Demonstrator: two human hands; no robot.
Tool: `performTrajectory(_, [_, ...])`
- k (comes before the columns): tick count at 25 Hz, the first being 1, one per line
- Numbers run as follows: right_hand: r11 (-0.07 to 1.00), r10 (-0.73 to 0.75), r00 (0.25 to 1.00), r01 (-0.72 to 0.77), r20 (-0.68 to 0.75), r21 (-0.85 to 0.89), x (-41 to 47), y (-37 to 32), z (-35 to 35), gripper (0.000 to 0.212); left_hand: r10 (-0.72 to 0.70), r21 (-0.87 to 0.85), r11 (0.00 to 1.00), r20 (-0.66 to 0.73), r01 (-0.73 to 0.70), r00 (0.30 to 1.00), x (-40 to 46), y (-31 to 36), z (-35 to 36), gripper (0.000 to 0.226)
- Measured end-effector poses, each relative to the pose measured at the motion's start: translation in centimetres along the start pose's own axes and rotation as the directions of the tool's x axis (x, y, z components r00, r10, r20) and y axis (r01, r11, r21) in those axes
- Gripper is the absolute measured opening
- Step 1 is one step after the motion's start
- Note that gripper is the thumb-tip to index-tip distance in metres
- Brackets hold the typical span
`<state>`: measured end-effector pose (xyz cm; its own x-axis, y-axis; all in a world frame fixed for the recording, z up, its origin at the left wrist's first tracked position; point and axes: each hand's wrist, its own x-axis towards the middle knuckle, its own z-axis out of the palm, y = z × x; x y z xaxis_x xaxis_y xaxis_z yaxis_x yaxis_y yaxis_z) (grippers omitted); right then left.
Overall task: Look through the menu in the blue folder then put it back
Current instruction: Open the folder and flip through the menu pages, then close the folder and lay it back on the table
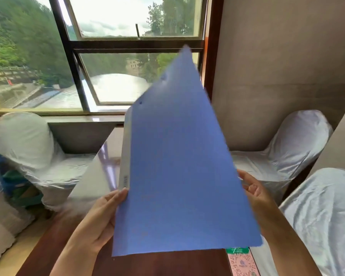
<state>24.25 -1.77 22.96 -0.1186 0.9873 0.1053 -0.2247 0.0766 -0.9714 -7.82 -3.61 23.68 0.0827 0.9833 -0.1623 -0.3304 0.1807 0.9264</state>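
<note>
Window (112, 56): fills 10 to 12 o'clock, dark frame, trees and water outside.
Wall (277, 66): plain grey-brown, at 1 to 2 o'clock.
Tabletop (157, 263): dark brown wood, runs from 6 o'clock toward the window sill, glossy and reflecting at its far end.
Chairs: three in white covers, one at 9 o'clock (24, 144), one at 3 o'clock (291, 140), one at 4 o'clock (323, 212).
Blue folder (177, 166): centre, held up off the tabletop, closed cover facing the camera, far corner tilted toward 12 o'clock, slightly blurred; a grey spine strip shows along its 9 o'clock edge.
Left hand (104, 220): at 7 o'clock, grip clenched on the folder's left edge, thumb on the front.
Right hand (255, 194): at 4 o'clock, grasping the folder's right edge, fingers partly behind it.
Pink card (242, 261): printed code, flat on the tabletop at 5 o'clock, just beneath the folder's lower corner.
</note>
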Motion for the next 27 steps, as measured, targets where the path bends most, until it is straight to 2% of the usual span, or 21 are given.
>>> performTrajectory(2, [0.998, -0.002, 1.0, 0.001, 0.02, 0.055, -0.2, -1.0, 0.0, 0.029, 0.046, -0.017, 0.999, 0.061, -0.045, 0.997, 0.3, -0.1, -0.1, 0.029])
performTrajectory(3, [0.999, 0.001, 1.0, -0.002, 0.022, 0.051, -0.3, -1.5, -0.1, 0.032, 0.059, -0.01, 0.998, 0.06, -0.058, 0.996, 0.3, -0.1, -0.2, 0.029])
performTrajectory(6, [0.999, 0.01, 0.999, -0.008, 0.037, -0.043, -0.6, -2.5, -0.3, 0.039, 0.001, 0.033, 0.999, 0.036, -0.002, 0.999, 0.6, -0.9, 0.1, 0.031])
performTrajectory(8, [0.994, 0.02, 1.0, -0.02, -0.004, -0.104, -0.7, -2.5, -0.7, 0.039, -0.008, 0.067, 0.998, 0.059, 0.004, 0.998, 0.7, -1.1, 0.2, 0.03])
performTrajectory(10, [0.989, 0.014, 0.999, -0.02, -0.041, -0.149, -0.8, -2.3, -1.3, 0.036, -0.003, 0.121, 0.993, 0.123, -0.012, 0.992, 0.8, -0.3, 0.1, 0.031])
performTrajectory(13, [0.984, 0.005, 0.997, -0.018, -0.074, -0.177, -0.7, -2.1, -2.2, 0.031, -0.087, 0.308, 0.951, 0.203, 0.02, 0.975, 1.7, 0.7, -0.4, 0.035])
performTrajectory(15, [0.977, 0.009, 0.996, -0.028, -0.091, -0.211, -0.2, -1.4, -2.8, 0.022, -0.1, 0.432, 0.902, 0.169, 0.017, 0.981, 2.8, 0.5, -0.5, 0.032])
performTrajectory(19, [0.917, 0.041, 0.985, -0.103, -0.168, -0.384, 1.5, 1.6, -3.7, 0.016, -0.112, 0.506, 0.86, 0.073, 0.06, 0.991, 5.4, -2.1, -0.6, 0.02])
performTrajectory(23, [0.838, 0.159, 0.934, -0.3, -0.32, -0.456, 1.7, 8.5, -4.8, 0.019, -0.263, 0.458, 0.861, 0.025, 0.223, 0.965, 6.8, -8.0, -2.0, 0.017])
performTrajectory(27, [0.685, 0.236, 0.854, -0.484, -0.463, -0.544, 0.0, 16.8, -5.3, 0.023, -0.366, 0.424, 0.83, -0.078, 0.363, 0.927, 7.2, -15.6, -3.3, 0.022])
